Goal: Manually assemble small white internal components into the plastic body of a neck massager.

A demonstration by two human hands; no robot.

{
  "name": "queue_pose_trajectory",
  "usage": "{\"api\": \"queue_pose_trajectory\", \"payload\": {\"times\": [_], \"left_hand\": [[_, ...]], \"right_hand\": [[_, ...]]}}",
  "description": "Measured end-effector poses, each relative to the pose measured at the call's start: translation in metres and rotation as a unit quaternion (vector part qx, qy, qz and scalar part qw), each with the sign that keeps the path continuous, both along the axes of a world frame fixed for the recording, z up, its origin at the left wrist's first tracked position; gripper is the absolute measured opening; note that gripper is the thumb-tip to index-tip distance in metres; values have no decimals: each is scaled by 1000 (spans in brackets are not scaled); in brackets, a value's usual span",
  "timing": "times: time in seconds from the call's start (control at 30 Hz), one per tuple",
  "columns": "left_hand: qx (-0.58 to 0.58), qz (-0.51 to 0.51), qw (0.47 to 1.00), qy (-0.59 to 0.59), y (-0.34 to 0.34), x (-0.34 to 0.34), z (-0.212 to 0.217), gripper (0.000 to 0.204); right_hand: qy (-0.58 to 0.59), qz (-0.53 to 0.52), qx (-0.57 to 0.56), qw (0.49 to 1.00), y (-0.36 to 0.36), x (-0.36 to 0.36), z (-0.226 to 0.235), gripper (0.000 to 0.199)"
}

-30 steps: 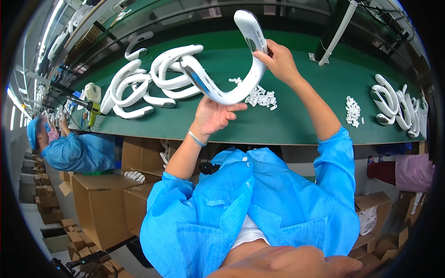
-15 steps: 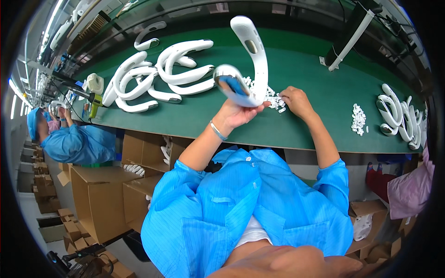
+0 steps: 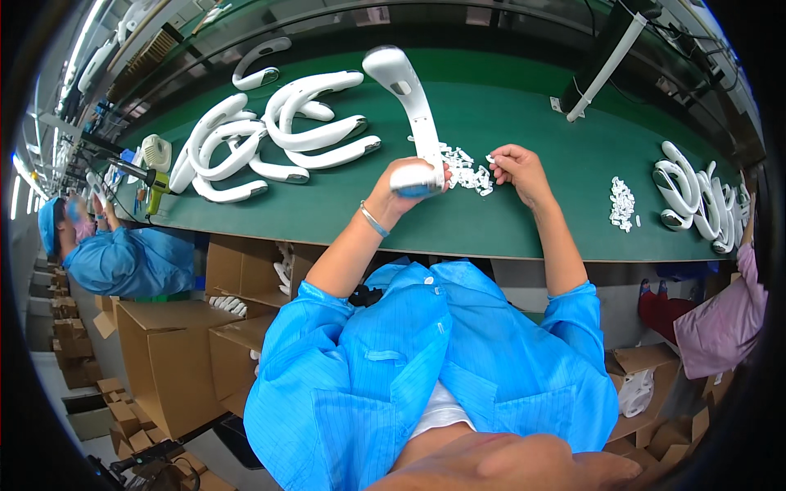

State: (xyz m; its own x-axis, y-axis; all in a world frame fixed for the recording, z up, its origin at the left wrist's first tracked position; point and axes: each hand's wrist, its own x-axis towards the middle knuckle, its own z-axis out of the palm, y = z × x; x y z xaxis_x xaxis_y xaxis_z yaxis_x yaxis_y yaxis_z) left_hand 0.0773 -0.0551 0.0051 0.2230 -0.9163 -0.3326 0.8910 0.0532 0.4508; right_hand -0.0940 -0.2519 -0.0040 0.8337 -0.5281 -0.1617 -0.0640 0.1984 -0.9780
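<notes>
My left hand point(image 3: 391, 186) is wrapped round a white U-shaped neckband device point(image 3: 423, 131), holding it up off the table with one arm pointing away from me. Its near end, with a shiny dark panel, is tilted toward me and blurred. Just right of it, my right hand point(image 3: 521, 170) pinches a small white plastic piece point(image 3: 491, 159) between thumb and fingertips. A loose pile of small white plastic pieces point(image 3: 464, 172) lies on the green table between my hands.
Several neckband devices point(image 3: 214, 155) lie heaped at the left, others point(image 3: 688, 192) at the right beside a second pile of pieces point(image 3: 621, 203). A green-handled tool point(image 3: 157, 190) lies far left. A black post point(image 3: 602, 69) stands behind. Cardboard boxes point(image 3: 168, 352) stand below; a co-worker point(image 3: 123, 250) sits left.
My left hand has moved slightly left and turned the device, its near end dropping toward the palm. My right hand has lifted off the pile with a small white piece. The view has shifted slightly.
</notes>
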Motion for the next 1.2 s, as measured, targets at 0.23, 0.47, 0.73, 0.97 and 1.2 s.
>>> {"api": "queue_pose_trajectory", "payload": {"times": [0.23,0.47,0.73,0.97,1.2], "left_hand": [[62,52,971,-226,-10,-37,25,49],[22,43,968,-245,-17,-64,25,47],[-13,28,967,-253,-10,-68,21,44],[-39,41,967,-250,-7,-73,17,33],[-42,24,981,-190,7,-74,22,33]], "right_hand": [[-53,0,141,989,38,-4,35,18],[-64,9,11,998,57,3,27,16],[-99,-18,-105,989,58,0,-3,19],[-58,27,-108,992,50,-9,6,17],[-109,-3,-138,984,75,-3,70,6]]}}
